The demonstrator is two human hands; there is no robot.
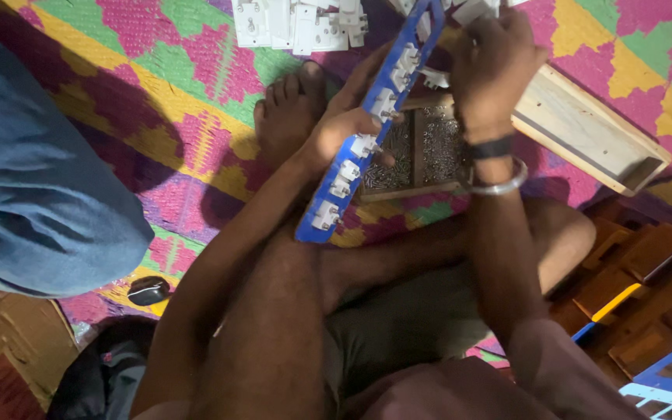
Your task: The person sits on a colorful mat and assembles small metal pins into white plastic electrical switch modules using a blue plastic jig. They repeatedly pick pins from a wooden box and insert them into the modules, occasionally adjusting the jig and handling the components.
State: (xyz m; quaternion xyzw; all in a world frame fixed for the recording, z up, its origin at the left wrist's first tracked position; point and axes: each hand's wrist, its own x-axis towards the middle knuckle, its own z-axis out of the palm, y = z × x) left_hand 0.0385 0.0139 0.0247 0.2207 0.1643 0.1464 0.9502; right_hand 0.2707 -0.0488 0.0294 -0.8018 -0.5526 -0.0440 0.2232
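- Head view: left hand (341, 128) is gripping a long blue plastic strip (372, 117) lined with white sockets.
- Right hand (491, 62) is pinching a white socket (472, 11).
- Wooden tray (421, 189) is holding small metal screws (421, 148).

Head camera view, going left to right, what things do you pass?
Blue denim cloth → small black oval object → bare foot → long blue plastic board with white sockets → open pale wooden box.

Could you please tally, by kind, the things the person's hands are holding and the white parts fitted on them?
Long blue plastic panel, held by the left hand and right hand: 1
White plastic socket modules visible on that panel: 6
Total: 7
Further modules may be hidden behind the hands.
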